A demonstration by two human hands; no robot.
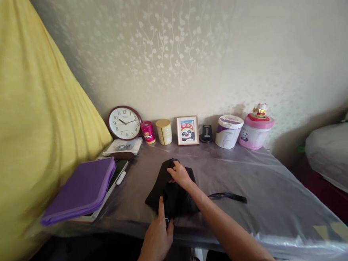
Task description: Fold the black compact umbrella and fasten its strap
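A black cloth item (pixel 157 187) lies crumpled near the front middle of the table; its kind is not clear. A dark strap (pixel 230 197) stretches from it to the right over the table cover. My right hand (pixel 179 173) reaches across the cloth and pinches its far upper part, fingers curled. At the near edge, my left hand (pixel 158 235) has its index finger laid along the cloth and its thumb close by, with a fold between them. A small white ring-shaped mark shows by the left thumb. The other left fingers are mostly hidden.
Left lie a purple folder (pixel 79 188), books and a white pen (pixel 121 178). Along the wall stand a clock (pixel 125 122), a pink can (pixel 148 132), a yellow can (pixel 164 132), a panda picture frame (pixel 187 130), a small black device (pixel 206 134) and two tubs (pixel 229 131).
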